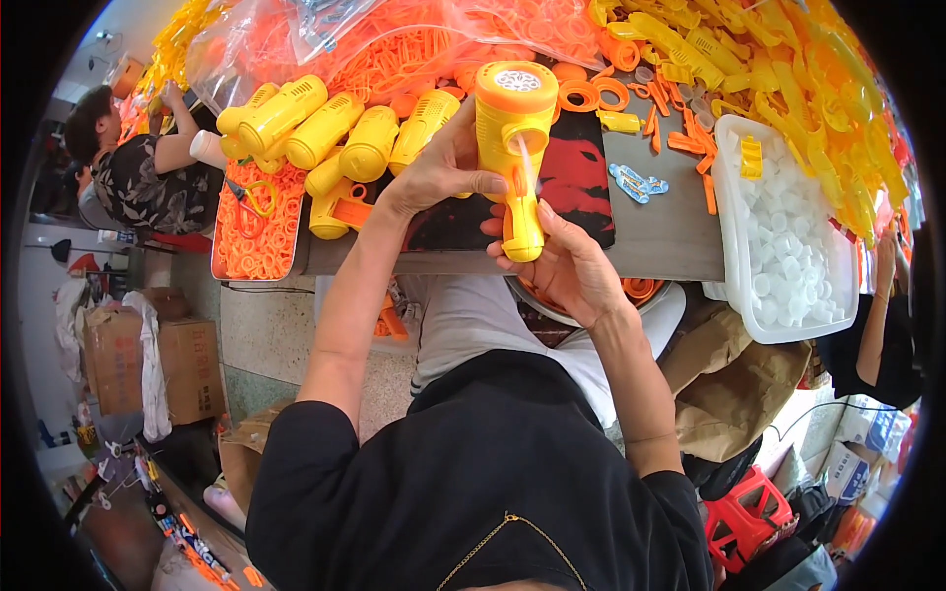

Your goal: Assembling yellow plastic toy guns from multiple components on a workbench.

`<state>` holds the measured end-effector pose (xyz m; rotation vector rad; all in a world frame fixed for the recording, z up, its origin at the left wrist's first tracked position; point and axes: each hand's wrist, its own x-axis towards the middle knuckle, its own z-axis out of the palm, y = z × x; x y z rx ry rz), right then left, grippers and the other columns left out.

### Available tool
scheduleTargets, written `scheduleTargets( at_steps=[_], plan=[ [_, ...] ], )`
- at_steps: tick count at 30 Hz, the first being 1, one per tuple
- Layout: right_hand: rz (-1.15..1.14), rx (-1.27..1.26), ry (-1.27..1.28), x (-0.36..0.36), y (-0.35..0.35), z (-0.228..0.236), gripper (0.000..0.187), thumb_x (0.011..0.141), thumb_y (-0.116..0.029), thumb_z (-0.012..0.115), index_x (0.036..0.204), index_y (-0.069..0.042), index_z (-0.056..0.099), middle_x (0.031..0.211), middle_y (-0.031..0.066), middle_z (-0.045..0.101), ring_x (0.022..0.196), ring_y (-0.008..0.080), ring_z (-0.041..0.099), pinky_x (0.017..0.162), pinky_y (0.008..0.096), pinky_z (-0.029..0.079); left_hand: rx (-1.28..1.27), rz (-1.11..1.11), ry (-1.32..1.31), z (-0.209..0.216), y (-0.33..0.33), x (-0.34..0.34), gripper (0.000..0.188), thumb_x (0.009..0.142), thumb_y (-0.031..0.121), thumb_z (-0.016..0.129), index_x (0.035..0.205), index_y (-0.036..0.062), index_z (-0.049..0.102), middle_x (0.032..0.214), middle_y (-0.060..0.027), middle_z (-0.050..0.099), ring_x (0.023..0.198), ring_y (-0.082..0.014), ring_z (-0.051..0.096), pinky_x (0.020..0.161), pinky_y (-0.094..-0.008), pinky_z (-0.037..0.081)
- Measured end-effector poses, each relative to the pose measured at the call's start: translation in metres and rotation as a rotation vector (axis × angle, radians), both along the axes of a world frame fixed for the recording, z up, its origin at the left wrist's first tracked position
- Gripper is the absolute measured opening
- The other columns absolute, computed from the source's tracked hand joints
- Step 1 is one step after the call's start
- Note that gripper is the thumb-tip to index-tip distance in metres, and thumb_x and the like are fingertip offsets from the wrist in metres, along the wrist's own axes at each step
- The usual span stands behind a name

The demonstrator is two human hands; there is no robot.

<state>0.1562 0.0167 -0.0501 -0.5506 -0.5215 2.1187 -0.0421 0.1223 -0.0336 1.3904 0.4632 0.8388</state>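
A yellow toy bubble gun [500,133] with an orange front ring and a white patterned nozzle plate stands upright over the near table edge. My left hand [443,169] is closed round the left side of its body, thumb across the front. Lower down, the fingers and thumb of my right hand [572,258] hold the handle. Left of the gun lie several yellow gun bodies [340,130]. Behind it are loose orange rings [611,94]. Under the hands spreads a black and red mat [576,187].
Scissors [258,202] lie on a tray of orange rings [296,258] at left. A white bin [731,212] of translucent caps stands at right. Blue stickers [639,183], orange triggers [698,143] and heaped yellow shells [788,69] crowd the table. A co-worker [148,167] is at far left.
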Motion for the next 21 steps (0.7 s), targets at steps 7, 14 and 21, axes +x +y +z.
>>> scheduleTargets(
  at_steps=[7,14,21],
  plan=[
    [0.05,0.015,0.093,-0.006,0.0,-0.026,0.047,0.104,-0.037,0.053,0.133,0.0,0.055,0.116,0.0151,0.068,0.098,0.023,0.069,0.084,0.0338,0.054,0.026,0.154,0.123,-0.035,0.009,-0.028,0.083,0.077,0.027,0.087,0.142,-0.0011,0.042,0.13,-0.0155,0.06,0.113,-0.028,0.067,0.094,-0.0427,0.057],
    [-0.09,0.583,-0.904,0.038,-0.031,-0.015,0.045,0.104,-0.037,0.054,0.13,0.0,0.059,0.113,0.0114,0.068,0.1,0.0223,0.066,0.083,0.0361,0.052,-0.025,0.125,0.354,-0.017,-0.004,0.003,0.069,0.075,0.006,0.082,0.136,-0.0011,0.05,0.124,-0.0131,0.066,0.109,-0.0215,0.067,0.097,-0.0368,0.054],
    [-0.142,0.704,-1.263,0.187,-0.073,0.074,0.026,0.1,-0.014,0.058,0.119,0.001,0.067,0.107,0.013,0.073,0.096,0.0231,0.07,0.085,0.0335,0.054,-0.058,0.194,0.179,-0.01,-0.007,-0.012,0.071,0.078,-0.001,0.076,0.141,-0.0016,0.044,0.134,-0.0168,0.058,0.127,-0.0277,0.058,0.102,-0.0397,0.051]
  ],
)
